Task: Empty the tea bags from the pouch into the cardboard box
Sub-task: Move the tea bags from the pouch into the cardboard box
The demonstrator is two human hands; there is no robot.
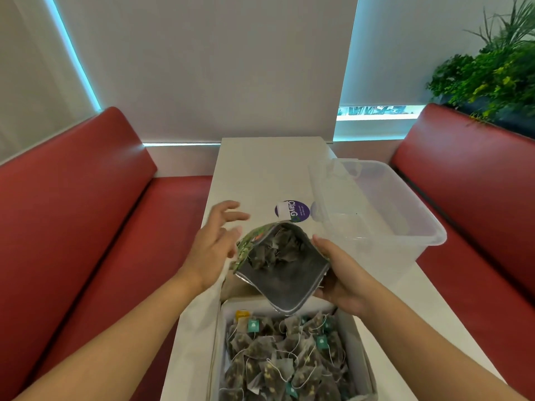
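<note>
Flanking a narrow white table [260, 169], red padded benches [72, 212] run toward a blinded window. A clear plastic tub [390, 215] sits far right on the table. The cardboard box [356, 342], full of tea bags [283, 363], lies at the near edge. Above its far end hangs the opened pouch [285, 276], with more bags inside. The right hand [344, 279] grips its right side, and the left hand [214, 250] spreads loose fingers just beside its left edge.

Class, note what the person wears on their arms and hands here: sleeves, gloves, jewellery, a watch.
Nothing worn shows. The left hand and right hand are bare, with no gloves, rings or watch. Both forearms are uncovered to the frame's edge, so no sleeve is in view. The left fingers are blurred, so a thin ring could be missed.
</note>
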